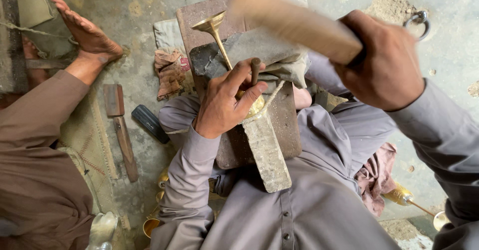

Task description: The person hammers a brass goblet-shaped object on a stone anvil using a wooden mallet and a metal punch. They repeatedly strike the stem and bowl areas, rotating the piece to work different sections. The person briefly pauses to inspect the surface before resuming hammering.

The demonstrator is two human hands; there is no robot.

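My left hand (227,100) grips a small dark punch tool (255,69) upright against a brass goblet-shaped piece (213,28). The brass piece lies on a stone block (267,153) and a wooden board (199,18) resting across my lap. Its flared end points away from me. My right hand (386,63) is raised above and to the right, closed around a thick wooden mallet handle (294,23), which is blurred by motion. A grey cloth pad (279,50) sits under the brass stem.
Another person in brown clothing sits at left, a bare foot (87,30) on the concrete floor. A wooden-handled tool (122,133) and a dark block (149,123) lie beside me. More brass pieces (414,202) lie at lower right and lower left (154,215).
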